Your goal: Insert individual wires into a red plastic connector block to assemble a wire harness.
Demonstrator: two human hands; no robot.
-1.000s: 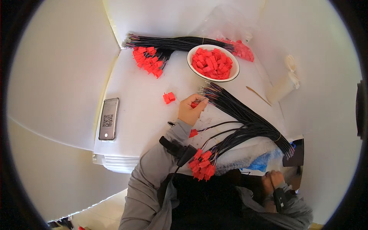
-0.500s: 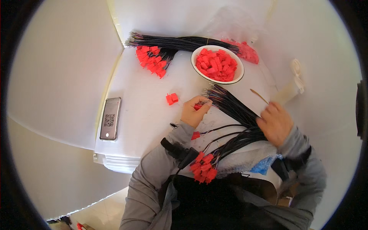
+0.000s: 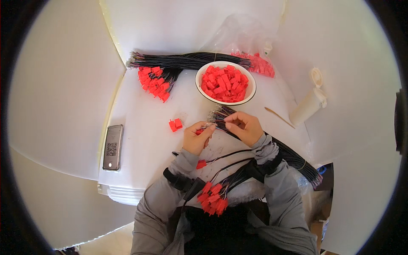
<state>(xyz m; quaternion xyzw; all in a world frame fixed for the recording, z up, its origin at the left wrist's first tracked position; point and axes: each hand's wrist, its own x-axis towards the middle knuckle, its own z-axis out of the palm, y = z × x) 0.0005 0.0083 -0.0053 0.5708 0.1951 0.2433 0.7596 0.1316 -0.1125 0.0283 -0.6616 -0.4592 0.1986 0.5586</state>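
Note:
My left hand [image 3: 196, 139] is closed around a red plastic connector [image 3: 199, 131], with thin bare wire ends showing at its fingertips. Close on its right, my right hand [image 3: 246, 128] has thumb and forefinger curled together; whatever they pinch is too small to make out. Beneath and beyond it lies a bundle of black cables [image 3: 289, 154], stripped ends toward the bowl. Nearer my body, cables with red connectors [image 3: 212, 199] fitted rest below my forearms. One more fitted connector [image 3: 201, 164] lies just below my left hand. Two loose red connectors [image 3: 175, 124] sit to the left.
A white bowl [image 3: 253, 91] full of red connectors stands at the back. Behind it are another cable bundle [image 3: 178, 60], finished cables with red connectors [image 3: 154, 83] and a clear bag [image 3: 238, 34]. A phone [image 3: 112, 148] lies left; a thin brown stick [image 3: 279, 117] and white canister [image 3: 308, 106] stand right.
My right hand has moved left from the cable bundle to beside my left hand, fingers now curled near the wire ends. The whole view has shifted slightly.

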